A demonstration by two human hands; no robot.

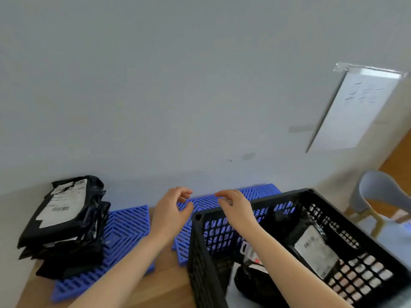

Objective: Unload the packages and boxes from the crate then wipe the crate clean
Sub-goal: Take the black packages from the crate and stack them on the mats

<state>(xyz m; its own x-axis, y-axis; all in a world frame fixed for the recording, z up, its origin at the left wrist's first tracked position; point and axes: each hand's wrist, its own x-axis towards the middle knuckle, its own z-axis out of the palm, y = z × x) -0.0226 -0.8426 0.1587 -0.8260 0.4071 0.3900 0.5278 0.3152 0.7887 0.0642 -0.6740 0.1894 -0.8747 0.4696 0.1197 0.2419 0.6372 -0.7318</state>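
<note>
A black lattice crate (360,243) stands at the lower right, partly on a blue grid mat. Inside it lie black plastic packages with white labels (315,247), one leaning on the right wall. A stack of black mailer packages (64,221) sits on the left blue mat. My left hand (171,212) hovers just left of the crate's far left corner, fingers loosely curled and holding nothing. My right hand (235,210) hovers over that same corner, fingers loosely bent and empty.
Two blue grid mats (126,230) lie on the wooden floor against a pale wall. A sheet of paper (360,110) is taped to the wall at the right. A grey chair (378,196) with wooden legs stands at the far right.
</note>
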